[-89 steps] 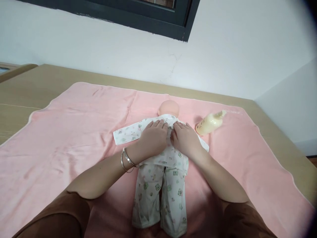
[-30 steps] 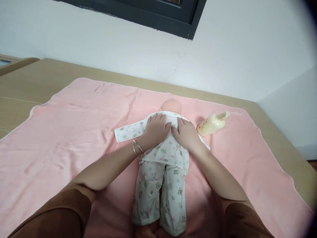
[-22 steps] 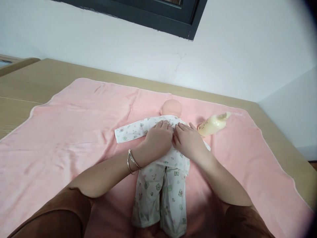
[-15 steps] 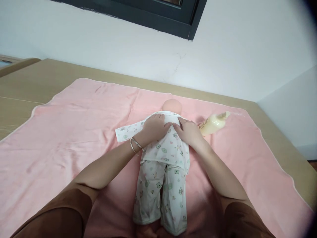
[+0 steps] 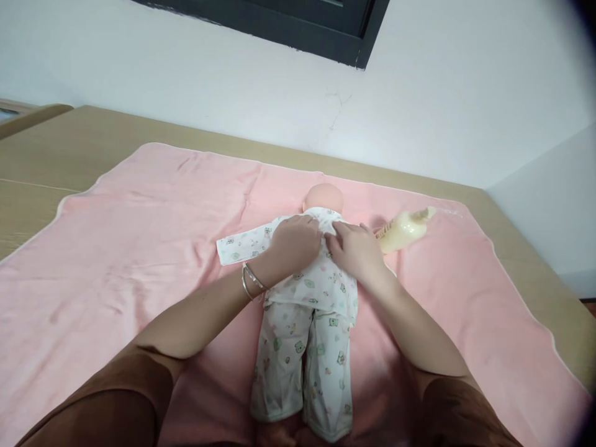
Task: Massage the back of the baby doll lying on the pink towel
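Note:
A doll in a white patterned long-sleeved shirt (image 5: 321, 279) and matching trousers (image 5: 282, 360) lies stretched out before me, its bald head (image 5: 323, 197) at the far end. My left hand (image 5: 298, 244), with bangles at the wrist, rests on the left of the shirt's upper part, its fingers curled down against the cloth. On the other side my right hand (image 5: 357, 248) touches the shirt near the shoulder, thumb and index finger apart. One sleeve (image 5: 242, 245) sticks out to the left; my right hand hides most of the other. The doll's face is out of sight.
Under the doll a pink blanket (image 5: 139, 248) covers much of the wooden table (image 5: 116, 130). A pale yellow bottle (image 5: 405, 230) with lettering lies right of the doll. Behind the table rises a white wall (image 5: 233, 93) with a dark window frame (image 5: 298, 31).
The fingers of my left hand have bent from lying flat and moved slightly right. The shirt's neck edge has shifted, showing more patterned cloth below the head. My right hand has barely moved.

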A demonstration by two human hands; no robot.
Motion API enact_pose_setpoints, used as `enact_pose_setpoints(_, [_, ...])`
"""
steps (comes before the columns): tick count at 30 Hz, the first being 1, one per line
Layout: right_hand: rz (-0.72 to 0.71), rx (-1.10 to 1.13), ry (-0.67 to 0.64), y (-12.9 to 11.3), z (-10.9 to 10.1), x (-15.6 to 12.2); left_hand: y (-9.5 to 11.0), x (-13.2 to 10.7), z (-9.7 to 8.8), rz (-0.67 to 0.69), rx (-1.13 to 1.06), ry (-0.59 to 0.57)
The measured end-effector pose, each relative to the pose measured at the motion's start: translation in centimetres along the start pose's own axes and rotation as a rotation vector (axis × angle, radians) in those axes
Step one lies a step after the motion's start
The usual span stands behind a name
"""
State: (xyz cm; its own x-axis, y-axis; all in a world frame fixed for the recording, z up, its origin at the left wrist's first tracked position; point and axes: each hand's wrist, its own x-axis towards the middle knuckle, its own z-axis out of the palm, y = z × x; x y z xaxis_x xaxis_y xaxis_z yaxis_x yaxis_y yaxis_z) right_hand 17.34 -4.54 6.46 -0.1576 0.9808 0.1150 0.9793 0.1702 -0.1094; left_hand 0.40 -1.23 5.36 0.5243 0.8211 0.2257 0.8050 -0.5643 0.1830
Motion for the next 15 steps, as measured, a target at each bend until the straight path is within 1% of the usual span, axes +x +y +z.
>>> enact_pose_setpoints(3, [0.051,0.127,-0.033,1.6,0.2,1.4,-1.8,1.9,0.7,-0.106,-0.083,0.000])
enact_pose_setpoints(4, [0.041,0.155,-0.040,1.9,0.2,1.7,-2.2,2.4,0.7,-0.113,-0.112,-0.018])
enact_pose_setpoints(6, [0.007,0.145,-0.044,2.0,0.2,1.7,-2.4,2.6,0.4,-0.071,-0.143,-0.051])
enact_pose_setpoints(8, [-0.021,0.064,-0.041,1.3,0.0,1.1,-1.7,1.9,-0.4,0.004,-0.129,-0.051])
enact_pose_setpoints(10, [-0.055,-0.012,-0.027,0.4,-0.3,0.1,-0.5,0.7,-1.3,0.069,-0.102,-0.043])
enact_pose_setpoints(12, [-0.105,-0.041,-0.013,-0.3,-0.7,-0.8,0.6,-0.6,-2.1,0.138,-0.089,-0.058])
enact_pose_setpoints(14, [-0.131,-0.034,-0.011,-0.5,-0.9,-1.2,1.1,-1.2,-2.4,0.190,-0.088,-0.073])
enact_pose_setpoints(15, [-0.123,-0.026,-0.010,-0.4,-0.9,-1.1,1.0,-1.2,-2.2,0.189,-0.089,-0.073])
